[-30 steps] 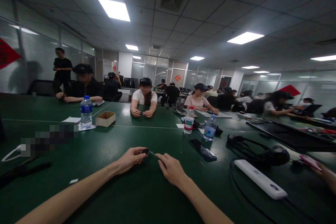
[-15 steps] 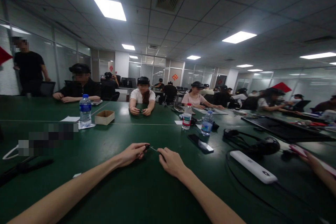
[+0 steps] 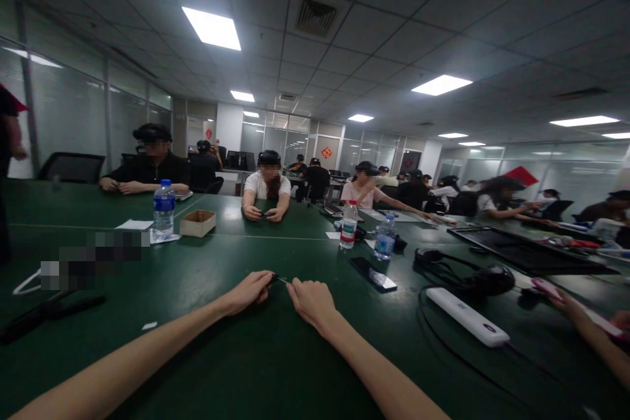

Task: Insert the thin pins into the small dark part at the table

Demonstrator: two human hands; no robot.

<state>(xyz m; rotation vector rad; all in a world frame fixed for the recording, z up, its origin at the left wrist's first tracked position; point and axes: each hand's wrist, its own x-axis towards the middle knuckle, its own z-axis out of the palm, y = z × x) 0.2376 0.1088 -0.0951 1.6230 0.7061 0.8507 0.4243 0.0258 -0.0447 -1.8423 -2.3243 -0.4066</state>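
Note:
My left hand (image 3: pixel 250 292) is closed around a small dark piece (image 3: pixel 274 276), whose end shows at the fingertips. A thin silvery rod (image 3: pixel 282 281) spans the short gap toward my right hand (image 3: pixel 312 304). That hand is closed at the rod's other end, fingers curled down; what else lies inside it is hidden. Both hands rest low over the green table (image 3: pixel 236 367). The pieces are too small for me to tell their kind.
Ahead stand a blue-capped bottle (image 3: pixel 164 211), an open cardboard box (image 3: pixel 197 223), a red-capped bottle (image 3: pixel 348 226) and another bottle (image 3: pixel 384 237). On the right lie a phone (image 3: pixel 373 274), headphones (image 3: pixel 485 279) and a white device (image 3: pixel 466 316). A co-worker's hand (image 3: pixel 573 308) holds a pink-edged phone.
The gap between my hands looks slightly narrower, both still gripping. The view has shifted a little. A standing person has moved toward the left edge; a seated person across has raised one hand.

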